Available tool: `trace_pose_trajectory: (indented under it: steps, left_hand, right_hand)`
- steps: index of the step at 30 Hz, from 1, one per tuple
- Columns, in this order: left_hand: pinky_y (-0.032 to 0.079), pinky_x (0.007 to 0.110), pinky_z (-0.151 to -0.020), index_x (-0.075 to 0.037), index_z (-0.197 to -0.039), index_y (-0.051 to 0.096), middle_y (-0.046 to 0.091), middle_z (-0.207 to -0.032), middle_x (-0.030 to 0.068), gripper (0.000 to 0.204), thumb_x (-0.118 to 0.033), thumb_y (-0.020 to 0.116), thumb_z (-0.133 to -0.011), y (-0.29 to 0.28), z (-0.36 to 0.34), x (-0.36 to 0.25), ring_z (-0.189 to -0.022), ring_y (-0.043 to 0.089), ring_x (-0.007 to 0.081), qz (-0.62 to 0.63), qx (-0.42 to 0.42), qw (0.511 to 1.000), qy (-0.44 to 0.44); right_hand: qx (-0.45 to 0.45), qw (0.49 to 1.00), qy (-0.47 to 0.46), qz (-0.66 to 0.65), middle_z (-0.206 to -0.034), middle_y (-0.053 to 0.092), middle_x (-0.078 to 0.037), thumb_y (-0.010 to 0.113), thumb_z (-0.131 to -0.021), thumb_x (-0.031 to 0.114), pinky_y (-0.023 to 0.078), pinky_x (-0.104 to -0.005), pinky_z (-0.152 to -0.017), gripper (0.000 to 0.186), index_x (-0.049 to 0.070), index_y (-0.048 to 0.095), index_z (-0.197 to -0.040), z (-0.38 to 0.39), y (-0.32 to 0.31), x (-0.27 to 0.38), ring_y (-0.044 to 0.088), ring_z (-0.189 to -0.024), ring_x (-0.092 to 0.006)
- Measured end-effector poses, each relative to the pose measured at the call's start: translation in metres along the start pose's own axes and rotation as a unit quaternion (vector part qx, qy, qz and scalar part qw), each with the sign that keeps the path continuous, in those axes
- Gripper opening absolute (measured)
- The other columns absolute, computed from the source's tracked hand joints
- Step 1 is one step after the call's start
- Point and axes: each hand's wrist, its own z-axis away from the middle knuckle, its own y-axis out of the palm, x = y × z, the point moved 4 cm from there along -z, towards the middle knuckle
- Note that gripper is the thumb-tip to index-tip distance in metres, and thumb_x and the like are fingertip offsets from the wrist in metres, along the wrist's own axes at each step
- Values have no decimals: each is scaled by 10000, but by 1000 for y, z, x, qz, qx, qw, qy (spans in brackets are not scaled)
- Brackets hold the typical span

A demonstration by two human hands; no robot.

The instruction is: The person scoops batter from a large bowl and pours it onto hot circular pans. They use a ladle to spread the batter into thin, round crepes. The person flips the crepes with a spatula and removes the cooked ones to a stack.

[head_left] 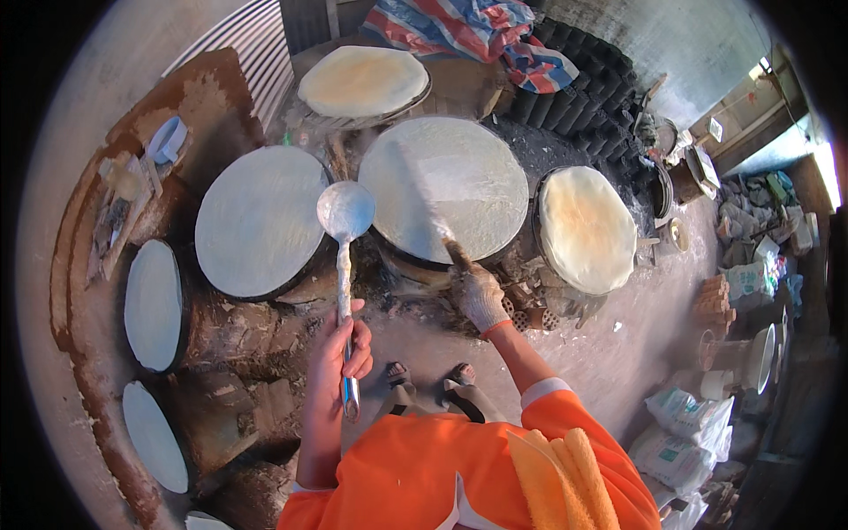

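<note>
My left hand (pixel 339 352), bare, is closed round the metal handle of a ladle (pixel 345 212). The ladle is held up between two griddles, its bowl and upper handle smeared with white batter. In a white knitted glove, my right hand (pixel 481 299) grips the dark handle of a spreader (pixel 457 253). Its pale blade is blurred by motion across the batter on the middle griddle (pixel 477 177). To the left, a large griddle (pixel 261 221) carries a smooth white batter layer. On the right, a round flatbread (pixel 587 230) with a browned centre covers another griddle.
Another browning flatbread (pixel 364 81) lies at the back. Smaller batter-covered griddles (pixel 153 305) line the left side. Black cylindrical briquettes (pixel 574 110) are stacked behind, beside a striped tarp (pixel 459 26). White sacks (pixel 676 455) lie at the lower right.
</note>
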Motion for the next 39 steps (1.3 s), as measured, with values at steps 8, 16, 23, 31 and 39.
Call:
trace_pose_trajectory:
  steps: [8, 16, 23, 31, 39]
  left_hand:
    - [275, 204, -342, -111, -1158, 469, 502, -701, 48, 238, -186, 376, -951, 12, -36, 0, -342, 312, 48, -66, -14, 997, -49]
    - [277, 223, -356, -108, -1058, 445, 492, -684, 49, 160, -205, 432, -931, 53, -171, -29, -370, 327, 58, -169, 3, 986, -9]
    - [301, 242, -363, -111, -941, 383, 489, -678, 63, 112, -204, 443, -922, 19, -119, -14, -376, 355, 80, -284, -54, 955, -64]
    - [324, 258, -347, -98, -950, 355, 513, -713, 85, 111, -194, 407, -931, -10, -99, 12, -379, 369, 87, -328, -39, 943, -36]
    - [285, 197, -341, 81, -1172, 397, 441, -752, 63, 330, -164, 359, -954, -12, -109, -4, -376, 336, 37, 341, 180, 905, -180]
  right_hand:
    - [-79, 970, -105, -207, -1038, 591, -176, 506, -831, 125, 481, -411, -723, 520, 257, 385, -1319, 4, -21, -41, 591, -911, -339]
    - [86, 975, -64, -193, -1068, 597, -160, 460, -887, 188, 480, -371, -772, 413, 158, 423, -1298, 44, -45, -47, 599, -938, -318]
    - [28, 936, 40, -349, -1165, 562, -125, 462, -889, 114, 416, -301, -881, 363, 109, 460, -1252, 12, 53, -25, 537, -1075, -219]
    - [-145, 929, 129, -314, -951, 624, -43, 466, -906, 332, 489, -339, -736, 412, 124, 438, -1261, 58, 61, -16, 598, -809, -220]
    - [5, 835, 56, -548, -705, 498, 15, 451, -899, 224, 396, -208, -508, 396, 103, 451, -1276, 42, 1, 8, 434, -559, -57]
